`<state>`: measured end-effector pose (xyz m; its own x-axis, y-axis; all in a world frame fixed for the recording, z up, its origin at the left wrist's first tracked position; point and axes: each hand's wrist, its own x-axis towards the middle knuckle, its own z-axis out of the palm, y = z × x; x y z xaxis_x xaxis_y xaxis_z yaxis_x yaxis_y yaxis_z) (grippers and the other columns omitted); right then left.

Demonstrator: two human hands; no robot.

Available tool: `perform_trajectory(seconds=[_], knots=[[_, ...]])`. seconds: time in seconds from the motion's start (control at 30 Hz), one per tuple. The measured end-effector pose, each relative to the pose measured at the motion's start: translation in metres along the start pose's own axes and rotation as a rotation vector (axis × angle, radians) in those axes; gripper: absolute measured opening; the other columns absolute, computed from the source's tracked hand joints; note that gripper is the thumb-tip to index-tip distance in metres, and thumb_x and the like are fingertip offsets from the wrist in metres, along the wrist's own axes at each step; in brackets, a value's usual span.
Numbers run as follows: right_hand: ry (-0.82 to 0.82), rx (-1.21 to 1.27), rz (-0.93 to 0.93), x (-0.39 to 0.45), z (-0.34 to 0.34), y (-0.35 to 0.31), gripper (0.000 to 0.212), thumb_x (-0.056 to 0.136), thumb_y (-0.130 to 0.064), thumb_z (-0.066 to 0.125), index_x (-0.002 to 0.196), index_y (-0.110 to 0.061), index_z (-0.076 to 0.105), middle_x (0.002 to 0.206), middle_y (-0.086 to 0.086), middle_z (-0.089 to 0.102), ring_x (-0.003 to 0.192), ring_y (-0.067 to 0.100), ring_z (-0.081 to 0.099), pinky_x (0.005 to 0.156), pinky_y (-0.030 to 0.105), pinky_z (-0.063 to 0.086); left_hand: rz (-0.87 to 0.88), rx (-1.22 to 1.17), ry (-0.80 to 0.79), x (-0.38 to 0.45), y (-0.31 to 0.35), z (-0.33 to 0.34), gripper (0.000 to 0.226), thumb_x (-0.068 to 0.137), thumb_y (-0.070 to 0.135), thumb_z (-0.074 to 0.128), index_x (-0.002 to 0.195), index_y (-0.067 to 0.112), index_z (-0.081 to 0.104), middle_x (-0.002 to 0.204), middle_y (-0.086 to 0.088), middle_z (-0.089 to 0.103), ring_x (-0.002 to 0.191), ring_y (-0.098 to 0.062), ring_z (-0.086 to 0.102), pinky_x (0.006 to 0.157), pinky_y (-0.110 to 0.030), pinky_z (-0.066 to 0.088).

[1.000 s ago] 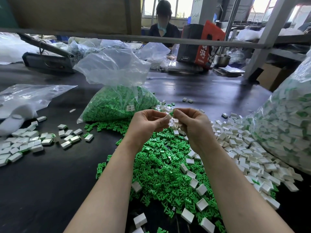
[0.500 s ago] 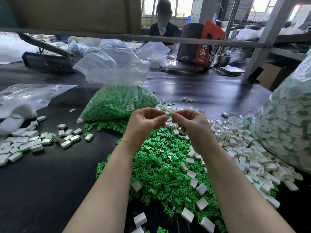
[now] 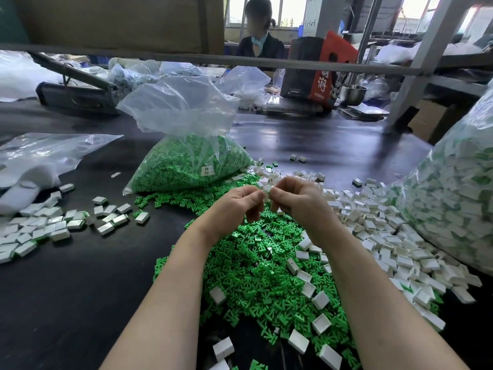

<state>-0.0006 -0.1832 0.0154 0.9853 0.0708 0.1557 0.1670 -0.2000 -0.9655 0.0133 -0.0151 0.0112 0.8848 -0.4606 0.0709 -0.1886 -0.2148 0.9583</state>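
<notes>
Step in hand: fitting a part, as I judge it. Both hands meet above the heap and work one small white rectangular plastic shell (image 3: 266,188) between their fingertips.
Left hand (image 3: 237,206): fingers curled, thumb and forefinger pinching the shell's left end.
Right hand (image 3: 298,201): likewise curled, pinching the right end, so the two sets of fingertips nearly touch.
Where the shell is: raised off the bench, over the far edge of the heap of loose green forked plastic inserts (image 3: 253,268). The fingers hide whether a green insert already sits inside it.
Supply: loose white plastic shells (image 3: 373,228) spread to the right of the green heap, some lying on it.
Next move: likely a firm squeeze to seat the insert flush, then laying the piece with the finished white-and-green pieces (image 3: 53,225) at the left of the dark bench (image 3: 66,303). It calls for square alignment, or the insert may jam.
Writing: the clear plastic bag of green inserts (image 3: 181,166) bears a small white printed label (image 3: 207,170), too small to read. The red and black carton (image 3: 320,76) at the back shows large white Chinese characters, which I cannot read with certainty.
</notes>
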Motion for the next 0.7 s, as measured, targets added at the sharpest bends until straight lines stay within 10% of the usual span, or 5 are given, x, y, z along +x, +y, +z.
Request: perform_trajectory(seconds=[0.7], knots=[[-0.304,0.24,0.135,-0.005,-0.012,0.009,0.015,0.098,-0.01,0.049,0.085,-0.009,0.055,0.065,0.002,0.038,0.057,0.012,0.027,0.051,0.022,0.021,-0.019,-0.039,-0.135,-0.001,0.005,0.004,0.028,0.105,0.017,0.038,0.079,0.017,0.047,0.063,0.005,0.038,0.053,-0.008,0.029,0.049,-0.02,0.023]])
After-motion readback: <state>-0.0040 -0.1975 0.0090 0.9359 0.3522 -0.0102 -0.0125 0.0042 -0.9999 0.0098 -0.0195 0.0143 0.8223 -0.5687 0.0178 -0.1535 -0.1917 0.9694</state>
